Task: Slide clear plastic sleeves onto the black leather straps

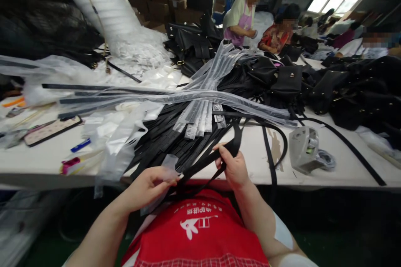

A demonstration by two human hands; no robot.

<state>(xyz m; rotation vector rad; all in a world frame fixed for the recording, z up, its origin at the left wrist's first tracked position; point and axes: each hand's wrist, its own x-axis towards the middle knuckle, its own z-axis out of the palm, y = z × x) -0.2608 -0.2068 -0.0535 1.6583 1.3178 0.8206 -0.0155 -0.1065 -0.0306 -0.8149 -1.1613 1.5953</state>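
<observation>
A black strap (203, 161) runs between my two hands just above the table's front edge. My right hand (233, 164) is closed round it, with the thumb on top and a fold of the strap rising past the fingers. At the strap's other end, my left hand (159, 185) pinches a small clear plastic sleeve (170, 162) together with the strap tip. Whether the tip is inside the sleeve I cannot tell. Beyond my hands lies a fanned pile of black straps (156, 142), with long straps in clear sleeves (200, 96) crossed over it.
A grey tape dispenser (303, 150) stands at right. A phone (53, 130), a blue marker-like item (80, 145) and plastic bags (125, 133) lie at left. Black handbags (288, 79) are heaped behind. Co-workers, one in a purple apron (244, 25), are across the table.
</observation>
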